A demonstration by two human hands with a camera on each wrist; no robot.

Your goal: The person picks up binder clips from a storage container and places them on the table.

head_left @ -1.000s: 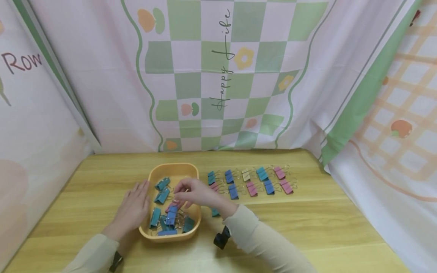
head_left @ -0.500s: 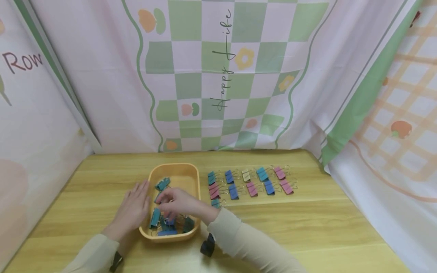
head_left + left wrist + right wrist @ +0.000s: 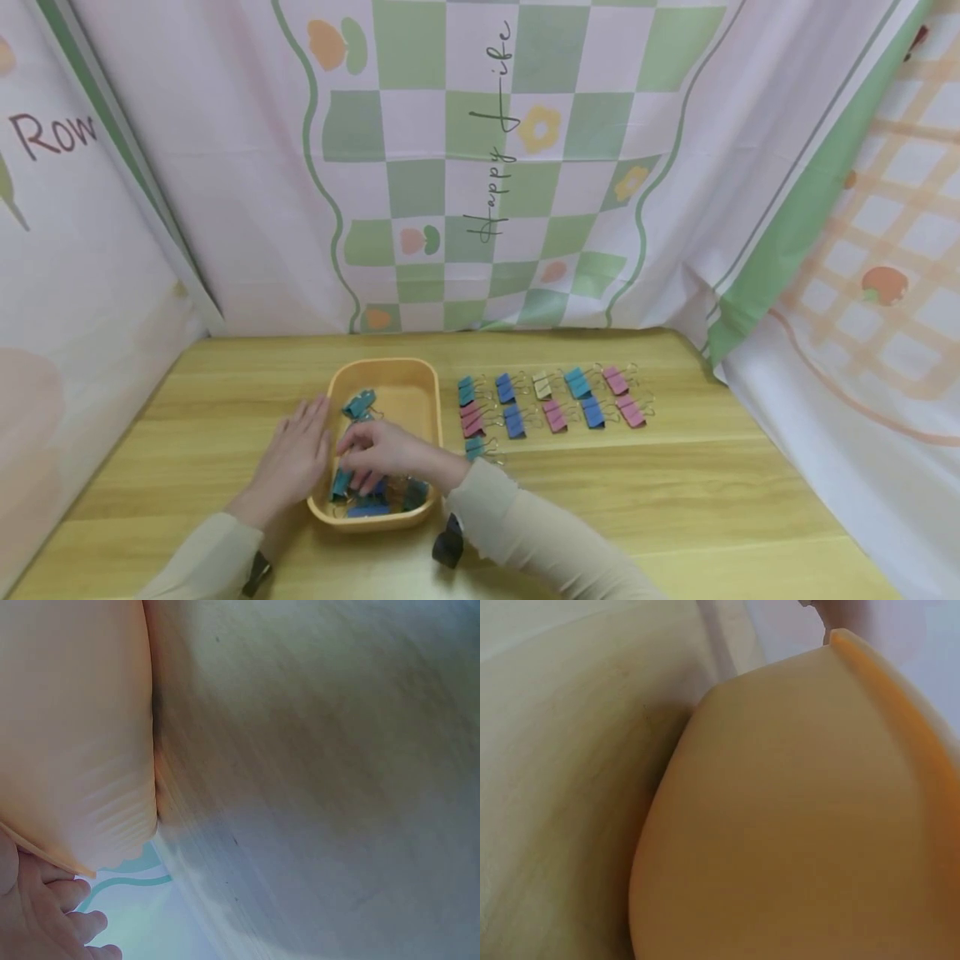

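Observation:
A yellow-orange plastic bin (image 3: pixel 412 363) holds several binder clips, mostly teal and blue. My left hand (image 3: pixel 295 448) rests along its left rim with the fingers straight; in the left wrist view those fingers (image 3: pixel 71 896) show beside the rim. My right hand (image 3: pixel 387 452) reaches into the bin, fingers bent downward among the clips. A teal binder clip (image 3: pixel 341 485) lies right under its fingertips, and I cannot tell whether they pinch a clip. Another teal clip (image 3: pixel 360 404) sits farther back; blue clips (image 3: pixel 368 510) lie at the near end. The right hand covers the bin's middle.
Right of the bin, binder clips lie in rows on the wooden table (image 3: pixel 675 500): two rows, with pink (image 3: pixel 555 415), blue (image 3: pixel 514 421) and pale yellow (image 3: pixel 542 385) ones. A teal clip (image 3: pixel 475 448) starts a third row. Printed curtains (image 3: pixel 495 167) stand behind and at both sides.
My right hand has moved left and slightly nearer inside the bin, covering the pink clip. The teal clip under the fingertips has shifted slightly. The left hand stays at the rim.

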